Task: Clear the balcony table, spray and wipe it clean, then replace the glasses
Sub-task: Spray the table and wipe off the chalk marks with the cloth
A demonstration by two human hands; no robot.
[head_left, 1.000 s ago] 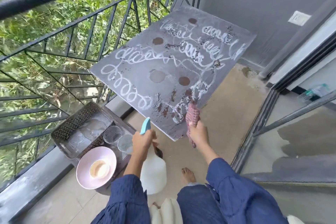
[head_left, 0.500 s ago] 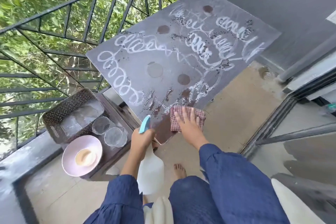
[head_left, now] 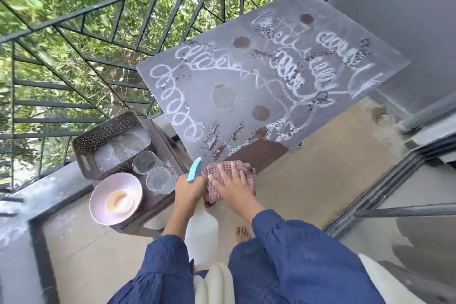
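Observation:
The dusty grey balcony table (head_left: 222,76) carries white looping foam trails and round clean marks. Its near corner shows a wiped brown patch (head_left: 259,153). My right hand (head_left: 232,182) lies flat, fingers spread, pressing a red checked cloth (head_left: 217,170) onto that near corner. My left hand (head_left: 190,190) grips the neck of a white spray bottle (head_left: 201,234) with a blue trigger, just left of the cloth. Two clear glasses (head_left: 144,161) (head_left: 158,179) stand on a low dark stand to the left.
On the low stand (head_left: 158,202) also sit a perforated brown basket (head_left: 98,133) and a pink bowl (head_left: 98,207) holding a small cup. A black railing (head_left: 123,0) runs along the left. A sliding-door track (head_left: 385,177) lies right. My bare foot (head_left: 243,233) is below the table.
My right hand laid the cloth flat and dragged it left along the near edge toward my left hand, leaving a wiped brown patch. The spray bottle stayed in my left hand.

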